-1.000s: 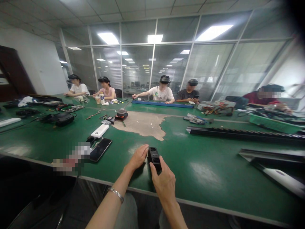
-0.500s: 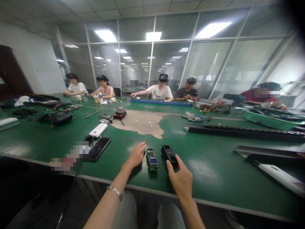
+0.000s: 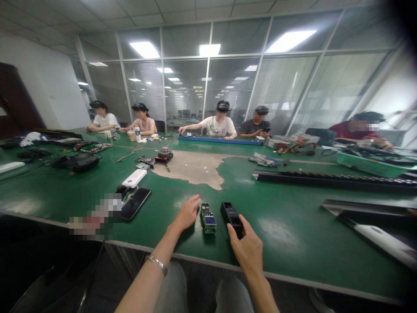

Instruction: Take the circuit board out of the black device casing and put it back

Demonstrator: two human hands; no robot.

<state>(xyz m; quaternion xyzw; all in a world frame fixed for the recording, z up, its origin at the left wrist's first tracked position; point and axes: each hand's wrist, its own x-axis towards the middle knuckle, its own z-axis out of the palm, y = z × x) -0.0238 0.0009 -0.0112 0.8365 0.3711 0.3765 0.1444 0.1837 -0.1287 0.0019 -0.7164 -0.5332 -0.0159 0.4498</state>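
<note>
A green circuit board stack with a small dark blue screen (image 3: 209,221) lies on the green table (image 3: 182,269) between my hands. Just left of it rests my left hand (image 3: 188,214), fingers stretched forward, holding nothing. To the right of the board, my right hand (image 3: 248,245) grips the near end of a black rectangular case (image 3: 230,214) between thumb and fingers. Openings show in the top of the case. Part of its near right side is hidden by the fingers.
Left of my hands are a phone (image 3: 136,203) and a white power bank (image 3: 134,178). Black metal rails (image 3: 332,180) and a green basket (image 3: 374,164) are on the right. Several people sit across the table, behind a long blue bar (image 3: 221,140).
The black case in my right hand has tilted a little and shifted slightly toward me. My left hand and the circuit board are nearly unchanged.
</note>
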